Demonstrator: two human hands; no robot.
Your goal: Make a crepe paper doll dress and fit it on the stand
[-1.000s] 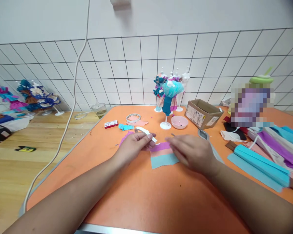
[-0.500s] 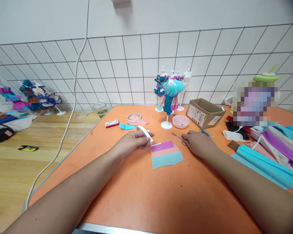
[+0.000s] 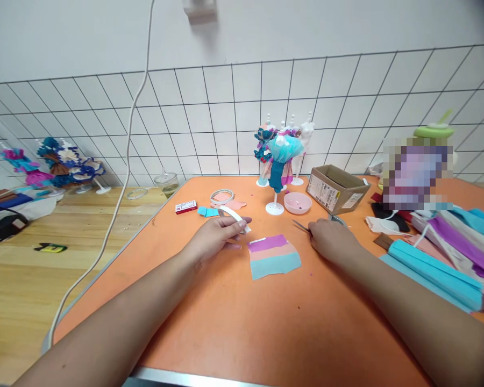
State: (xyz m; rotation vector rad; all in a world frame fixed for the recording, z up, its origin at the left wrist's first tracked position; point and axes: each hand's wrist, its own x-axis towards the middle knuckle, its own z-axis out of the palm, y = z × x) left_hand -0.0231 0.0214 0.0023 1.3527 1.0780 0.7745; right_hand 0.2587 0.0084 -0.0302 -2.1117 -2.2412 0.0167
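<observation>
My left hand (image 3: 215,236) is closed on a roll of white tape (image 3: 233,215), pinched at its rim with a short end sticking out at the right. Just right of it a striped piece of crepe paper (image 3: 271,257) lies flat, purple, peach and pale blue, with a thin white strip (image 3: 257,241) along its far edge. My right hand (image 3: 331,237) is closed round a pair of scissors; the blades (image 3: 301,226) point left from under the fingers, while the handles are hidden.
Beyond the hands stand dressed miniature mannequins (image 3: 281,156), a pink bowl (image 3: 297,203) and a cardboard box (image 3: 337,188). Rolls of crepe paper (image 3: 435,271) lie at the right. At the left are a red-and-white small box (image 3: 186,207), rings (image 3: 221,196) and a hanging cable (image 3: 129,134).
My right hand has shifted a little right with the scissors, and the handle loop that showed is now covered. My left hand has moved slightly left and turned the tape roll.
</observation>
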